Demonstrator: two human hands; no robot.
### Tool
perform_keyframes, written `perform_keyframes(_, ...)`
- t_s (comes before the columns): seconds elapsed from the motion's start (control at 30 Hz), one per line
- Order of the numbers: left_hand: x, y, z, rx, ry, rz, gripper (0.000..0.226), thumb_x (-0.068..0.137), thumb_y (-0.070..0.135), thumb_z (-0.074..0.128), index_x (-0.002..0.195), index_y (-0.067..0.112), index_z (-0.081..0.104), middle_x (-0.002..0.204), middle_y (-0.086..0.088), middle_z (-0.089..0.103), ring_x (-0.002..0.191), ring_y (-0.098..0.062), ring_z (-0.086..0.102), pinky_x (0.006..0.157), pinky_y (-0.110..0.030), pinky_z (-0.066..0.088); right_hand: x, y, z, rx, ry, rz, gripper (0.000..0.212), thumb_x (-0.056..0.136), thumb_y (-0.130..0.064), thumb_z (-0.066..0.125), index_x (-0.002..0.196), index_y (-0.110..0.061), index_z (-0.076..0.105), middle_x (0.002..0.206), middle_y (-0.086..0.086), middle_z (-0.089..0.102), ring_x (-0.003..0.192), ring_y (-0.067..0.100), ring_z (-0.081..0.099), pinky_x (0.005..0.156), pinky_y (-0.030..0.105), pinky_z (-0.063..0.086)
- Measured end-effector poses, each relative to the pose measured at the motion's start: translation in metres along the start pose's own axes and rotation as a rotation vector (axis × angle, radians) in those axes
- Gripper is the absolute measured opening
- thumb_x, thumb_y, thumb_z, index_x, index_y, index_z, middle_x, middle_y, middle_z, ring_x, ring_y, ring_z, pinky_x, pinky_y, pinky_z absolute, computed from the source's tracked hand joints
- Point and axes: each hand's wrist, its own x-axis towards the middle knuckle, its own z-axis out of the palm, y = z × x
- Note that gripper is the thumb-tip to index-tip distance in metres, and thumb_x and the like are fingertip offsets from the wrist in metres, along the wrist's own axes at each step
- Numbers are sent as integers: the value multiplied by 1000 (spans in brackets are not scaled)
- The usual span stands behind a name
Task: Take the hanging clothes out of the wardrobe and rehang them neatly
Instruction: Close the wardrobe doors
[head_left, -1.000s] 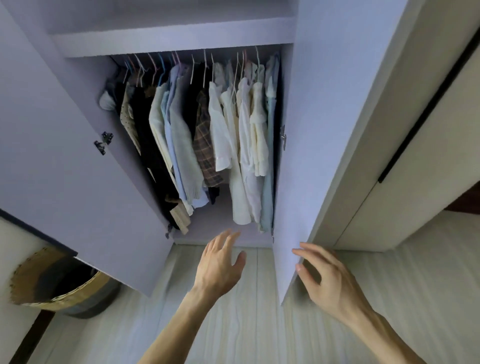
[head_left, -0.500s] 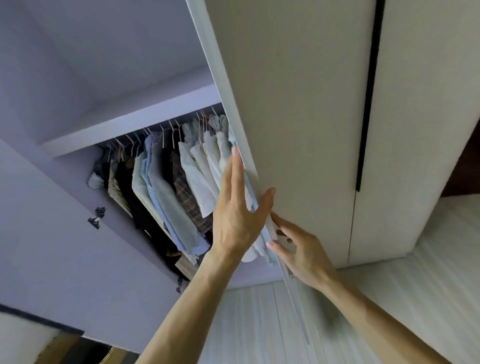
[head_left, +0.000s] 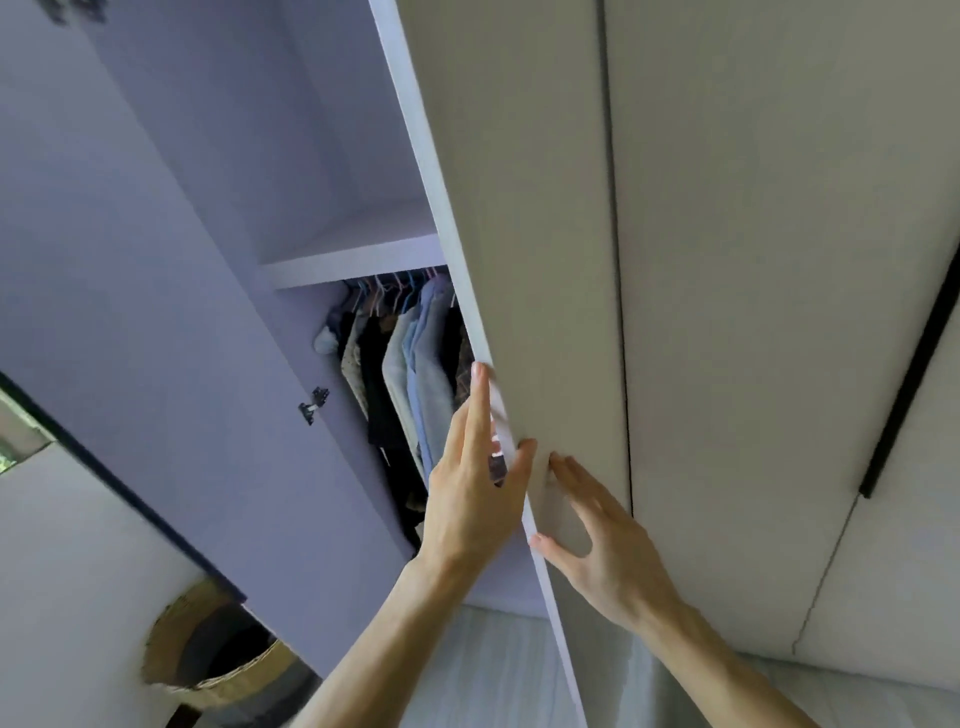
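Hanging clothes (head_left: 415, 374) show in a narrow gap of the wardrobe: dark, beige and pale blue garments on hangers under a shelf (head_left: 353, 260). The cream right door (head_left: 519, 208) covers the rest of the rail. My left hand (head_left: 478, 483) reaches up at that door's edge, fingers straight on the inner side and thumb over the edge, next to the blue garments; it holds nothing that I can see. My right hand (head_left: 597, 540) lies flat on the door's outer face, fingers spread, thumb at the edge.
The lilac left door (head_left: 156, 312) stands wide open at the left. A woven basket (head_left: 218, 660) sits on the floor below it. More closed cream doors (head_left: 753, 312) run to the right. Pale wooden floor (head_left: 493, 675) lies underneath.
The view has swung up and closer. The right door now covers the white shirts. My left hand has risen to the door's edge, and my right hand has moved from the edge onto the outer face.
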Motion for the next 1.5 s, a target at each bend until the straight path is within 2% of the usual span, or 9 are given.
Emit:
perform_keyframes(0.17, 29, -50, -22, -186, 168, -195, 104, 89, 0, 67, 139, 74, 14, 108, 12, 63, 79, -3, 58, 71, -8, 50, 70, -25, 16, -62, -17, -199, 66, 97, -55, 46, 146, -64, 3, 164, -22, 0, 147, 2, 17, 106, 16, 33)
perform_keyframes(0.27, 54, -86, -30, -313, 229, -346, 95, 88, -5, 63, 134, 72, 31, 106, 3, 66, 81, -6, 61, 72, -15, 52, 128, -38, 28, -139, 127, -317, 63, 96, -39, 57, 152, -45, 30, 164, 0, 20, 143, 20, 33, 100, 35, 51)
perform_keyframes(0.37, 85, -128, -34, -331, 236, -412, 86, 89, 1, 65, 136, 67, 38, 105, 2, 65, 92, -9, 65, 86, -29, 57, 190, -53, 39, -276, 222, -435, 62, 91, -26, 67, 149, -30, 45, 162, 12, 23, 146, 32, 31, 108, 46, 44)
perform_keyframes(0.6, 156, -198, -33, -335, 136, -389, 83, 93, -1, 62, 135, 64, 31, 96, 7, 56, 79, 6, 56, 70, -4, 44, 299, -86, 49, -651, 317, -564, 63, 94, -42, 56, 153, -37, 33, 166, 11, 11, 152, 36, 8, 114, 64, 24)
perform_keyframes(0.73, 187, -224, -20, -325, 89, -375, 87, 94, 2, 60, 138, 68, 26, 110, 8, 63, 96, -9, 62, 84, -18, 53, 335, -69, 58, -789, 366, -575, 68, 95, -42, 57, 155, -37, 27, 166, 7, 9, 153, 36, 7, 114, 67, 18)
perform_keyframes(0.83, 208, -240, -12, -267, 36, -358, 87, 93, 8, 56, 142, 70, 18, 96, -3, 66, 89, -19, 62, 85, -37, 55, 353, -57, 66, -834, 404, -559, 68, 95, -45, 55, 155, -38, 24, 167, 5, 9, 153, 34, 8, 116, 67, 14)
perform_keyframes(1.17, 252, -264, 12, -319, -3, -375, 80, 98, 4, 51, 141, 63, 19, 100, 6, 65, 89, -10, 60, 73, -6, 44, 390, -48, 76, -908, 439, -457, 64, 99, -50, 40, 157, -40, 14, 167, 2, 4, 153, 31, 5, 118, 64, 5)
perform_keyframes(1.3, 261, -264, 15, -282, -26, -384, 75, 99, 5, 51, 151, 49, 20, 126, -13, 63, 114, -25, 61, 91, -23, 50, 395, -46, 76, -931, 420, -442, 66, 98, -49, 40, 157, -39, 12, 167, 2, 3, 153, 31, 3, 119, 63, 2)
perform_keyframes(1.5, 273, -258, 20, -281, -62, -464, 66, 98, 7, 48, 153, 41, 31, 124, 5, 65, 114, -11, 61, 76, -8, 48, 393, -30, 74, -939, 367, -494, 72, 94, -35, 56, 157, -35, 21, 167, 2, 7, 153, 30, 6, 119, 62, 4)
